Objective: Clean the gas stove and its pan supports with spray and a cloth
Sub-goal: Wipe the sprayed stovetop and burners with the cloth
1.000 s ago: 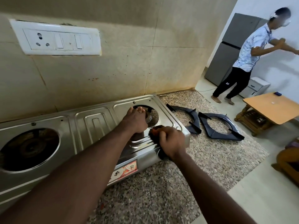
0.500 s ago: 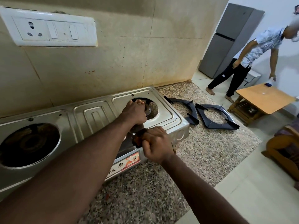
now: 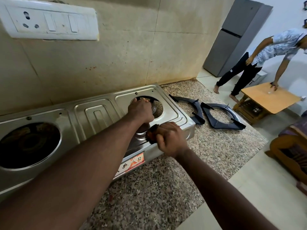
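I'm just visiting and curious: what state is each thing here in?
Gas stove: on the counter, nothing on its burners.
Pan supports: off the stove, lying on the counter beside it.
Left hand: grips the right burner opening's rim.
Right hand: holds the cloth against the stove top.
Cloth: bunched, dark.
Refrigerator: doors shut.

Speckled granite counter below a beige tiled wall. High above the counter's left part, a white switch plate. Past its far right corner, a grey fridge. Right of the counter, a low wooden table, touched by a bending person in a patterned shirt.
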